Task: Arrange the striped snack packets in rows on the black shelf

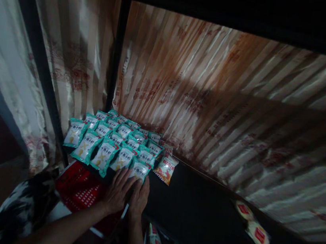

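Hands: left hand (pixel 119 190) and right hand (pixel 140 197) close together, fingers on the front green bag (pixel 140 169); can't tell if gripping
Its place: near the black shelf (pixel 196 206)'s front edge
More green bags (pixel 105 151): rows at the left end
Orange bag (pixel 166 169): just right of them

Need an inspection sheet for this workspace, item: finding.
Surface: dark shelf, dimly lit.
Job's things: teal packets in rows toward the shelf's left end.
Clutter: orange packet right of them; two pale packs farther right; red basket in front of the shelf.
Grip: left hand and right hand at the nearest of the teal packets; firmness unclear.
Cables: nothing seen.
Surroundings: pleated printed sheeting behind.
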`<state>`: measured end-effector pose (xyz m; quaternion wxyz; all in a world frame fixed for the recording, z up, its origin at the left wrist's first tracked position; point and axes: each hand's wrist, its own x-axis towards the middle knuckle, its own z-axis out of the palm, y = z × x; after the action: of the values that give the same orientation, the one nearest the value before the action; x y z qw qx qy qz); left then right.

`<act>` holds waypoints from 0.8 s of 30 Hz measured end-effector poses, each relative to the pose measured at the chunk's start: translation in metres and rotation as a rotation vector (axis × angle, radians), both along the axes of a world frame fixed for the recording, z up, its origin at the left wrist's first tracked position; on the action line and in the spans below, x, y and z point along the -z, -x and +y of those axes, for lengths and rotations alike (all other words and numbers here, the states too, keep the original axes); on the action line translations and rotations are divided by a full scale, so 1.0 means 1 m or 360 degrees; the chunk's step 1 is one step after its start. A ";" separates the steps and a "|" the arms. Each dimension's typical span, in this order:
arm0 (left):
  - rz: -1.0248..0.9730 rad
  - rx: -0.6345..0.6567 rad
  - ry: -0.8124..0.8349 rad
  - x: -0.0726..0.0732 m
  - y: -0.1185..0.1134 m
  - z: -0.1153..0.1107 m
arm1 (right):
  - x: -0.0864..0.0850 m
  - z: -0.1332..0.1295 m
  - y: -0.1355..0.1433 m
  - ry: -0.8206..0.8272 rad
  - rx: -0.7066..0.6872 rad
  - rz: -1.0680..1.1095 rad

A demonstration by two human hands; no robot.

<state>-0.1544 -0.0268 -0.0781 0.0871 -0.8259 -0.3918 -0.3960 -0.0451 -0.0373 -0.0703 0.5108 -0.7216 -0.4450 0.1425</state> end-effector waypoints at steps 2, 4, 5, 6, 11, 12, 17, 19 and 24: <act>0.0006 0.0002 -0.0009 0.000 0.000 0.000 | 0.000 -0.001 0.000 0.0015 0.0012 0.0012; -0.0007 0.0005 -0.0026 0.000 -0.001 0.000 | 0.000 -0.001 0.000 0.0021 0.0010 0.0014; -0.0021 0.0007 -0.0036 0.000 -0.001 0.000 | 0.000 -0.001 0.000 0.0014 0.0000 0.0007; -0.0036 0.0011 -0.0039 0.000 -0.002 0.000 | 0.000 -0.001 -0.001 0.0009 -0.0009 -0.0002; -0.0074 0.0031 0.0015 0.001 -0.004 0.000 | 0.000 -0.001 -0.001 0.0049 0.0008 0.0019; -0.0076 0.0029 0.0026 0.001 -0.004 -0.001 | 0.000 -0.001 -0.001 0.0056 0.0013 0.0022; -0.0084 0.0024 0.0047 0.001 -0.005 -0.001 | -0.002 0.000 0.000 0.0041 0.0017 0.0007; -0.0086 0.0017 0.0047 0.001 -0.005 -0.001 | -0.002 0.000 0.001 0.0046 0.0009 0.0015; -0.0082 0.0010 0.0042 0.001 -0.005 -0.001 | -0.002 0.001 0.002 0.0029 0.0038 0.0012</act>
<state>-0.1491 -0.0275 -0.0796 0.0651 -0.8177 -0.3965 -0.4122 -0.0470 -0.0362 -0.0680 0.5076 -0.7309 -0.4332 0.1430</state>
